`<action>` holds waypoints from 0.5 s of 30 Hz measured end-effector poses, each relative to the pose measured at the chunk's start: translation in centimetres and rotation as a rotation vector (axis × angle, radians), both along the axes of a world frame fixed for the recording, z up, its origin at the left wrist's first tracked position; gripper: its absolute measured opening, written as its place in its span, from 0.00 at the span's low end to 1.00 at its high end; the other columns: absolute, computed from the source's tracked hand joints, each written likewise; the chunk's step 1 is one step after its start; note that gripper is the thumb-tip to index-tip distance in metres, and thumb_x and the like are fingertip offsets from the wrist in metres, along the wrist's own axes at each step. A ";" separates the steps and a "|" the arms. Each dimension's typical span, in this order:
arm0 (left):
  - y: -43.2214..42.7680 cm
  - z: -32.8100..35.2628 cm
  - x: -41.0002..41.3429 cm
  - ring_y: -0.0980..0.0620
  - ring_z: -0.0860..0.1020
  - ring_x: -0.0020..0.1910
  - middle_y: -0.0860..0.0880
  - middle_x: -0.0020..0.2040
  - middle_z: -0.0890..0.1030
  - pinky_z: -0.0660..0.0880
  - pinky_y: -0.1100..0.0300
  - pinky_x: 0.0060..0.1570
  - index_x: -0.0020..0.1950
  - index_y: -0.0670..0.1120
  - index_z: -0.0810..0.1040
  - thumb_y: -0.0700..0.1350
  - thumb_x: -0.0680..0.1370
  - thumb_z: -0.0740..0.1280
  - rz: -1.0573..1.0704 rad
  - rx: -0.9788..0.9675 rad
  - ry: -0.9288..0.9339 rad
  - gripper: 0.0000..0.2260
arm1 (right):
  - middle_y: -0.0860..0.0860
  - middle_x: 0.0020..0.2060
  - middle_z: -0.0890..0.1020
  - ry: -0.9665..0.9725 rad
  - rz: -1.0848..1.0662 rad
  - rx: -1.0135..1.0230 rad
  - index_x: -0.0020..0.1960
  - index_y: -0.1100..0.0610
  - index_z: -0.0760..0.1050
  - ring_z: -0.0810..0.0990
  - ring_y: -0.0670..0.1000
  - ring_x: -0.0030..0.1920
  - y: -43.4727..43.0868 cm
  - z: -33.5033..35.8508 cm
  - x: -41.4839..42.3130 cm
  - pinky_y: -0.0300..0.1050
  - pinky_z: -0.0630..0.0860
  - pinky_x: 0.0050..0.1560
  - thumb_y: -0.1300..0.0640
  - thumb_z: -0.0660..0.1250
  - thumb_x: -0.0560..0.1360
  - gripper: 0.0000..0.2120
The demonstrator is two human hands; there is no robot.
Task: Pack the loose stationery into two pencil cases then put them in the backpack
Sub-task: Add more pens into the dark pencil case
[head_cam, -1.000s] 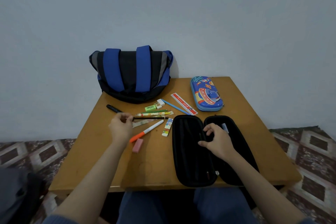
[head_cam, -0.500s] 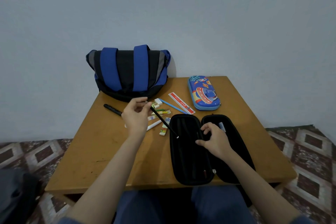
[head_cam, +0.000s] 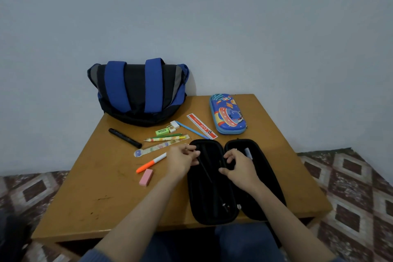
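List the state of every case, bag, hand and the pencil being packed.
black pencil case, unzipped, lying open flat on the table.
blue pencil case, closed.
backpack, straps up, no opening in view.
black pencil, slanting into the open case's left half.
left hand, pinches the black pencil.
right hand, fingers curled on the black pencil case's middle.

Backpack [head_cam: 138, 91] blue, black; open case [head_cam: 212, 187] black; closed case [head_cam: 227, 114] blue, cartoon-printed; eraser [head_cam: 146, 177] pink
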State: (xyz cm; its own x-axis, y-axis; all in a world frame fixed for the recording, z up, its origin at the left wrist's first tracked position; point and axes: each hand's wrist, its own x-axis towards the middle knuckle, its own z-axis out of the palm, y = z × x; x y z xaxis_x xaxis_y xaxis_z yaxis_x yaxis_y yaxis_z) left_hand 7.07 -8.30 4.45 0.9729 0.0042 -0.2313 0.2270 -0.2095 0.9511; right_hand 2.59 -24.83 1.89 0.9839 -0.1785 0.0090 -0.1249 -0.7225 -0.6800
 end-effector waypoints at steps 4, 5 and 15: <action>-1.8 0.1 -0.5 0.52 0.80 0.44 0.45 0.51 0.80 0.78 0.59 0.50 0.68 0.43 0.72 0.35 0.74 0.69 -0.118 0.245 -0.058 0.22 | 0.47 0.45 0.75 -0.003 -0.001 -0.003 0.54 0.55 0.72 0.75 0.46 0.47 0.0 0.0 0.1 0.39 0.70 0.47 0.55 0.73 0.70 0.16; -1.9 0.0 -0.6 0.50 0.80 0.48 0.45 0.53 0.80 0.78 0.58 0.52 0.70 0.45 0.69 0.36 0.74 0.70 -0.154 0.378 -0.073 0.25 | 0.47 0.45 0.75 -0.003 -0.001 0.000 0.54 0.55 0.72 0.75 0.46 0.47 -0.1 0.0 0.1 0.39 0.70 0.46 0.55 0.73 0.70 0.16; -2.4 -0.2 -2.9 0.57 0.76 0.24 0.48 0.33 0.80 0.74 0.67 0.29 0.38 0.45 0.77 0.48 0.74 0.71 -0.324 0.485 0.068 0.09 | 0.47 0.45 0.75 -0.027 -0.003 0.025 0.54 0.55 0.73 0.74 0.46 0.46 -0.2 -0.4 0.2 0.39 0.69 0.45 0.56 0.71 0.72 0.13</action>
State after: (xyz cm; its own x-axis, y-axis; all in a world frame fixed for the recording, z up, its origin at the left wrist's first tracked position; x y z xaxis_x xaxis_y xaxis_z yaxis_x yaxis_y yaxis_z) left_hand 4.20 -10.66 4.22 0.9250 -0.1702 -0.3396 0.1359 -0.6864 0.7144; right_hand 2.76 -25.01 1.49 0.9827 -0.1823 0.0313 -0.1084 -0.7048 -0.7011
